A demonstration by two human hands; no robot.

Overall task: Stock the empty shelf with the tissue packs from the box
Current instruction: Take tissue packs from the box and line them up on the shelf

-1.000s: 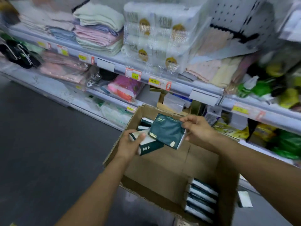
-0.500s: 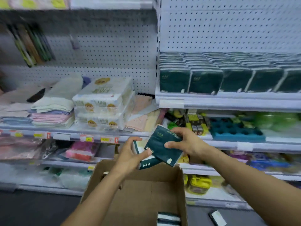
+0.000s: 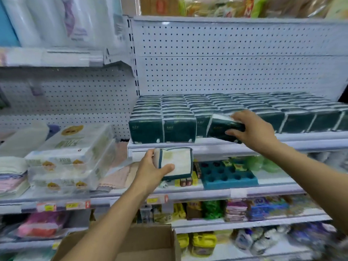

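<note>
My right hand (image 3: pixel 252 129) grips a dark green tissue pack (image 3: pixel 220 127) tilted at the front edge of the white shelf (image 3: pixel 301 140), in a gap in the front row. Rows of the same green packs (image 3: pixel 178 117) fill that shelf from front to back. My left hand (image 3: pixel 150 170) holds a second tissue pack (image 3: pixel 177 162) just below the shelf's front lip, its pale face turned toward me. The cardboard box (image 3: pixel 150 240) sits low in front of me; its inside is mostly out of view.
White pegboard (image 3: pixel 226 63) backs the shelf. To the left stand clear-wrapped tissue bundles (image 3: pixel 71 157) and folded towels (image 3: pixel 11 176). Below is a blue tray (image 3: pixel 226 174) with small items, and lower shelves hold mixed packaged goods.
My view swung up from the box to the shelf. Both hands rose with their packs; the right one carried its pack to the shelf's front row, the left one stopped under the shelf edge.
</note>
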